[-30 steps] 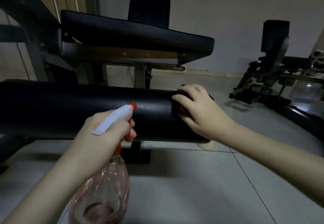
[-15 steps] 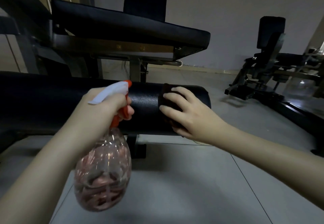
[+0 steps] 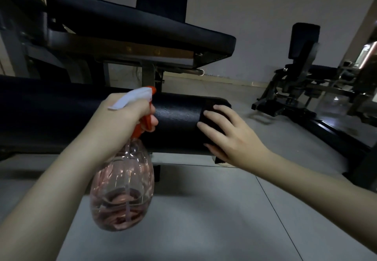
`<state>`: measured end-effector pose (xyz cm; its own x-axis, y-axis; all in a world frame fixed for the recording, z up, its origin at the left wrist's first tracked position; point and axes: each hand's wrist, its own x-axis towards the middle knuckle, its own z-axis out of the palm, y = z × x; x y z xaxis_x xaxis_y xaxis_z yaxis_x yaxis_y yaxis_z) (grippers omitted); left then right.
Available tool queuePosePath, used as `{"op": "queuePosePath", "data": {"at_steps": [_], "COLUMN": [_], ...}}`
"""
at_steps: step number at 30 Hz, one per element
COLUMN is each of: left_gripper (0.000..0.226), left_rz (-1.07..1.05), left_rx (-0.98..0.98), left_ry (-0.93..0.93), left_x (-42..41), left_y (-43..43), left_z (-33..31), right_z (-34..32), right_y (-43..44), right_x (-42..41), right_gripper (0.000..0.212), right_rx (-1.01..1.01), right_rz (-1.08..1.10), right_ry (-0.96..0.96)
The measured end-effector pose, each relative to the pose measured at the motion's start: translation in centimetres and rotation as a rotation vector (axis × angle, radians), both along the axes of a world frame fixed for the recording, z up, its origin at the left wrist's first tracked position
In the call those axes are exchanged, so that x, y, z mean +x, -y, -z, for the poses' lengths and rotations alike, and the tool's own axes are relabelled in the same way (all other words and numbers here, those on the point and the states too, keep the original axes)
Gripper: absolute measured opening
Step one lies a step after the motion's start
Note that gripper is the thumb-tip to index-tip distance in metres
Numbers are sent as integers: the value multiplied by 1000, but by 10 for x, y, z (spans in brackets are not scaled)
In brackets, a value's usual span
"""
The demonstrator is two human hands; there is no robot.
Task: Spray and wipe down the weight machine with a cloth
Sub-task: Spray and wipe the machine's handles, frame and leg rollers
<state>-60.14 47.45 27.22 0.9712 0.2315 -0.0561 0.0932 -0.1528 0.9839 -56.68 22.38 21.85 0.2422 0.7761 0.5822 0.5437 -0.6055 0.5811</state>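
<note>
A black foam roller pad [image 3: 175, 122] of the weight machine lies across the middle of the view. My left hand [image 3: 122, 115] grips a clear pinkish spray bottle [image 3: 122, 189] by its white and orange trigger head, with the nozzle close to the roller. My right hand [image 3: 230, 136] presses a dark cloth [image 3: 212, 107] flat against the roller's right end, fingers spread over it. Most of the cloth is hidden under the hand. A little liquid sits in the bottle's bottom.
The machine's black padded seat [image 3: 142, 28] and metal frame [image 3: 126, 50] rise behind the roller. Another weight machine [image 3: 302, 81] stands at the right by the wall. Grey floor tiles [image 3: 204, 220] lie below my arms.
My right hand has slid the cloth along the roller towards its right end. My left hand has raised the bottle nearer to the roller.
</note>
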Motion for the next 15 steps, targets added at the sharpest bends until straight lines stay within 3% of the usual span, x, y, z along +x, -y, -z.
{"op": "queuePosePath", "data": {"at_steps": [5, 9, 15], "left_gripper": [32, 41, 26], "left_rz": [61, 137, 44], "left_rx": [82, 3, 4], "left_ry": [15, 35, 42], "left_x": [6, 7, 14], "left_y": [-3, -9, -21], "left_z": [8, 20, 23], "right_z": [-34, -70, -74], "right_y": [-25, -38, -20], "right_x": [16, 38, 38], "right_gripper": [37, 32, 22], "right_rx": [159, 398, 530], "right_rz": [49, 218, 170], "right_ry": [-199, -456, -643]}}
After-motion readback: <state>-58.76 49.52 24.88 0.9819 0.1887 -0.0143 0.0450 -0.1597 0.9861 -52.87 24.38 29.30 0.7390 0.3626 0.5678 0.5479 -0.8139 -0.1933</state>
